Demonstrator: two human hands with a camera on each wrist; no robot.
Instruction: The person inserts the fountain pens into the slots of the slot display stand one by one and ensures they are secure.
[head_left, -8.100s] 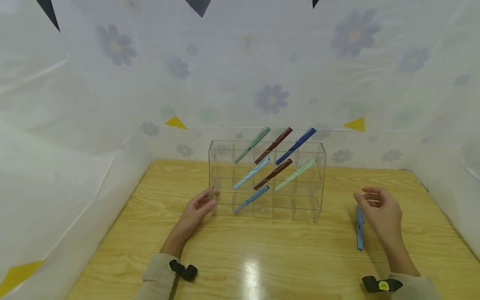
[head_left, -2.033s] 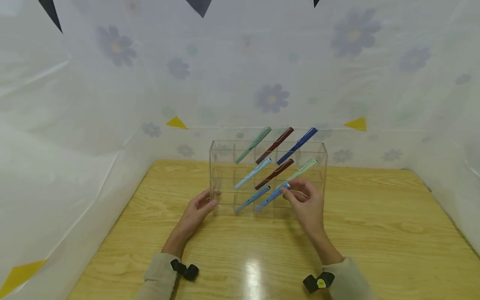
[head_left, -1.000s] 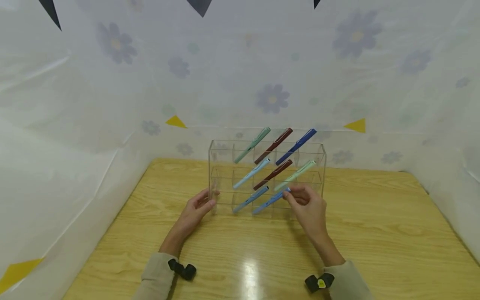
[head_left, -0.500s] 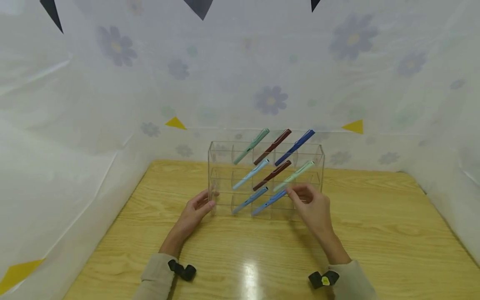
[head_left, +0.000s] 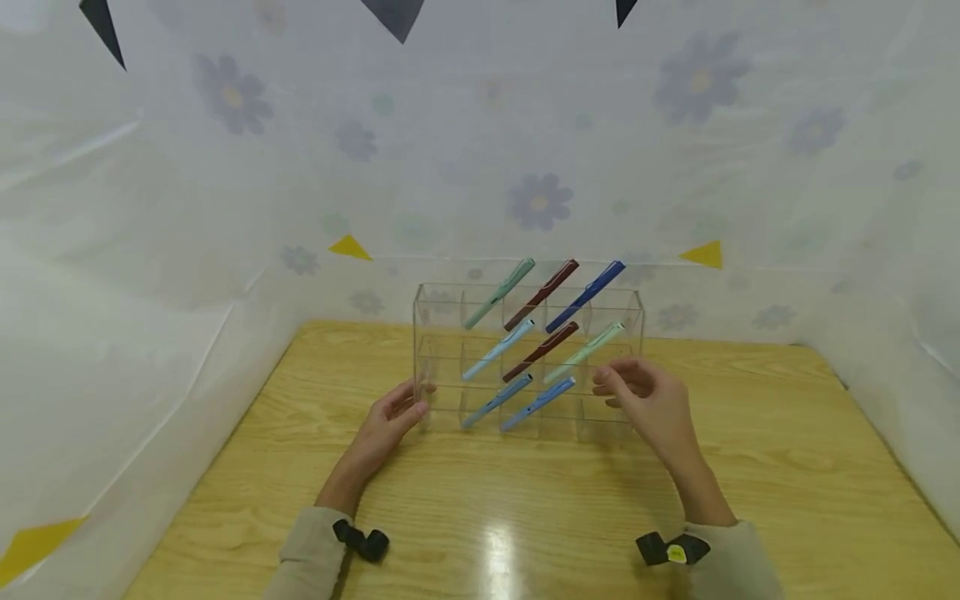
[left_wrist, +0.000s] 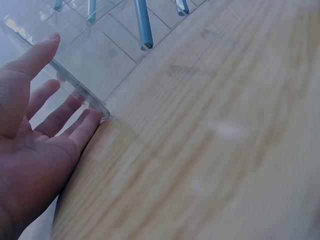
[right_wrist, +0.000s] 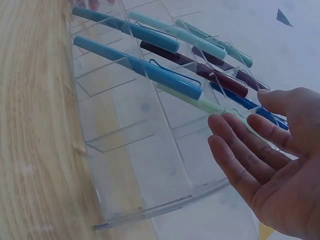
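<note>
A clear acrylic pen rack (head_left: pixel 442 402) stands on the table, with slanted pens in three tiers. The bottom tier holds a grey-blue pen (head_left: pixel 497 402) and a brighter blue pen (head_left: pixel 538 403). Above them lean a light blue pen (head_left: pixel 498 350), a dark red pen (head_left: pixel 540 352) and a pale green pen (head_left: pixel 585 352). My left hand (head_left: pixel 385 427) touches the rack's left side wall, its fingers extended in the left wrist view. My right hand (head_left: pixel 656 408) is at the rack's lower right, holding nothing, its fingers loosely bent and apart from the blue pen.
On the top tier are a green pen (head_left: pixel 500 293), another dark red pen (head_left: pixel 542 295) and a dark blue pen (head_left: pixel 585 297). The wooden table (head_left: pixel 480 492) meets a flower-patterned white sheet (head_left: pixel 480 125) behind and at both sides.
The brighter blue pen, earlier lying on the table at right, now sits in the bottom tier. My right hand has let go of it and moved right. The left hand stays put.
</note>
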